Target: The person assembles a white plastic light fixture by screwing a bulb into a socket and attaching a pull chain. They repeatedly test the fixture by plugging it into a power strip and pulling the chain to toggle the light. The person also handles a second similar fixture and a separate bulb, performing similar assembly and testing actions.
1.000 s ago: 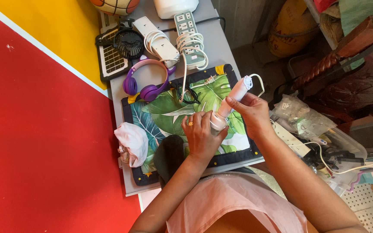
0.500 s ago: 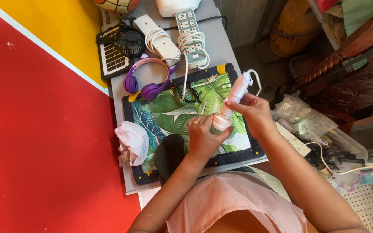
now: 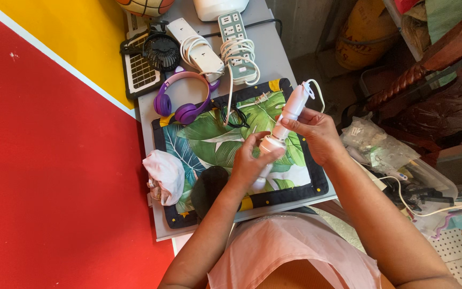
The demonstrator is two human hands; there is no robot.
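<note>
A crumpled white cloth (image 3: 165, 175) lies at the left edge of the leaf-print mat (image 3: 204, 142), purple headphones (image 3: 184, 101) beyond it. The left hand (image 3: 249, 163) closes around the lower end of a white handheld device (image 3: 283, 124) above the mat; the right hand (image 3: 316, 131) pinches its upper shaft.
</note>
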